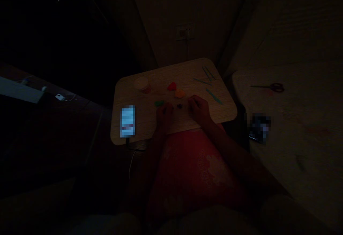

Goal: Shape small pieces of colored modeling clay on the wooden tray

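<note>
My left hand (pixel 164 117) and my right hand (pixel 198 109) rest curled on a light wooden lap board (pixel 139 101), with their fingers turned toward each other. A small dark lump of modelling clay (pixel 179 105) lies between them, touching neither. A green clay piece (pixel 159 103) sits just beyond my left fingers. Farther back lie a red clay lump (pixel 172 86) and an orange one (pixel 179 93). Thin teal sculpting tools (pixel 207 74) lie at the board's right, and a similar tool (pixel 213 96) lies nearest my right hand. The dim light hides whatever my fingers may hold.
A lit smartphone (pixel 127 121) with a blurred screen lies at the board's left edge, and a small round tub (pixel 142 85) stands at the back left. Scissors (pixel 268 87) and a blurred dark object (pixel 259 128) lie on a pale surface to the right.
</note>
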Demonstrator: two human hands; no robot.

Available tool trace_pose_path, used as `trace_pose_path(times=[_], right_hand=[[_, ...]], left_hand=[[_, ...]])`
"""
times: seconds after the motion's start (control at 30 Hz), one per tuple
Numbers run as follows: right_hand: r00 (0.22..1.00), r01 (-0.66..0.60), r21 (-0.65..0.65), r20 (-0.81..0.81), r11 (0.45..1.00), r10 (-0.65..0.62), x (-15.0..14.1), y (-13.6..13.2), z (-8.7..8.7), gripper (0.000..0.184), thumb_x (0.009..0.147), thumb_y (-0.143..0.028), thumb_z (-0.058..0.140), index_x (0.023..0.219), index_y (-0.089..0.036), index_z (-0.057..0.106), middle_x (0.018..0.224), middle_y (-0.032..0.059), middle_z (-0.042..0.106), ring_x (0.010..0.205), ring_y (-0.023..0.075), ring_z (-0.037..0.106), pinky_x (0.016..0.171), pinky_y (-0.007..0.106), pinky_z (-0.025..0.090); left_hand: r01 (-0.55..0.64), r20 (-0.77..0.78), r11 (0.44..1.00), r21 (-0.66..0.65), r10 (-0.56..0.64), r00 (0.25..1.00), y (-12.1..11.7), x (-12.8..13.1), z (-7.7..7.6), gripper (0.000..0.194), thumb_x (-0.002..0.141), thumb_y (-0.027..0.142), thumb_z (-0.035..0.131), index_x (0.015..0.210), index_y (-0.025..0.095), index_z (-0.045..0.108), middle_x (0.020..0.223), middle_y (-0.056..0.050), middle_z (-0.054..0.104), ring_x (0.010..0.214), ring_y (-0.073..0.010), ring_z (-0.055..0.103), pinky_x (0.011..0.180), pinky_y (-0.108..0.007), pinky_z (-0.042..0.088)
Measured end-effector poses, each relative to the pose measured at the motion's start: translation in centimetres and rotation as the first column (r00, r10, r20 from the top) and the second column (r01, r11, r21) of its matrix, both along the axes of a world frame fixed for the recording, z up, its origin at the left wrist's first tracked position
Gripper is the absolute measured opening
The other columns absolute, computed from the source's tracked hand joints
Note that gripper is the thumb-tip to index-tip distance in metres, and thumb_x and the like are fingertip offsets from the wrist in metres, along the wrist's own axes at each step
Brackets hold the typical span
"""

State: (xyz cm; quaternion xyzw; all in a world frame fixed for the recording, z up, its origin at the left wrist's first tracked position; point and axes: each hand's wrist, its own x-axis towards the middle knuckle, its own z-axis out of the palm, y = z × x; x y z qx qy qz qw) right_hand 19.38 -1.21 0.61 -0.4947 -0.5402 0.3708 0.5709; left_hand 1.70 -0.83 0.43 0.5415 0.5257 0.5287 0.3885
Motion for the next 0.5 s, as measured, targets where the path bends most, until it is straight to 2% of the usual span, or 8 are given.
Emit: trace_pose_path(times=[0.13, 0.2, 0.4, 0.5], right_hand=[[1.0, 0.024, 0.005, 0.004, 1.0, -0.024, -0.03, 0.08, -0.19, 0.045, 0.092, -0.047, 0.062, 0.059, -0.023, 0.044, 0.059, -0.0034, 0.042, 0.059, 0.0132, 0.042, 0.059, 0.029, 0.036], [1.0, 0.013, 0.006, -0.004, 1.0, -0.013, -0.05, 0.08, -0.09, 0.043, 0.094, -0.047, 0.06, 0.061, -0.023, 0.044, 0.059, -0.0037, 0.043, 0.059, 0.0132, 0.042, 0.059, 0.029, 0.037], [0.998, -0.011, -0.003, -0.054, 1.0, 0.011, -0.09, 0.24, -0.39, 0.018, 0.092, -0.039, 0.062, 0.084, -0.022, 0.062, 0.075, -0.0006, 0.06, 0.065, 0.0139, 0.056, 0.062, 0.028, 0.043], [0.997, -0.024, -0.006, -0.068, 1.0, 0.024, -0.02, 0.4, -0.9, 0.016, 0.09, -0.036, 0.064, 0.096, -0.022, 0.067, 0.087, 0.0027, 0.068, 0.068, 0.0147, 0.06, 0.064, 0.029, 0.047]], left_hand=[[0.018, 0.005, 1.0, 0.009, -0.018, 1.0, -0.03, -0.06, 0.0, 0.038, 0.089, 0.04, 0.064, 0.059, 0.019, 0.052, 0.059, 0.002, 0.048, 0.058, -0.0113, 0.043, 0.056, -0.024, 0.036], [0.023, 0.009, 1.0, 0.013, -0.023, 1.0, -0.1, -0.07, 0.14, 0.04, 0.089, 0.04, 0.065, 0.059, 0.019, 0.051, 0.059, 0.002, 0.047, 0.058, -0.0113, 0.043, 0.057, -0.024, 0.037], [0.012, 0.007, 1.0, -0.011, -0.012, 1.0, -0.25, 0.09, 0.39, 0.041, 0.089, 0.042, 0.064, 0.058, 0.019, 0.05, 0.059, 0.002, 0.046, 0.058, -0.0115, 0.042, 0.056, -0.024, 0.035], [0.009, 0.007, 1.0, -0.025, -0.008, 1.0, -0.25, 0.19, 0.57, 0.039, 0.088, 0.042, 0.063, 0.059, 0.019, 0.05, 0.058, 0.002, 0.046, 0.058, -0.0113, 0.041, 0.055, -0.024, 0.034]])
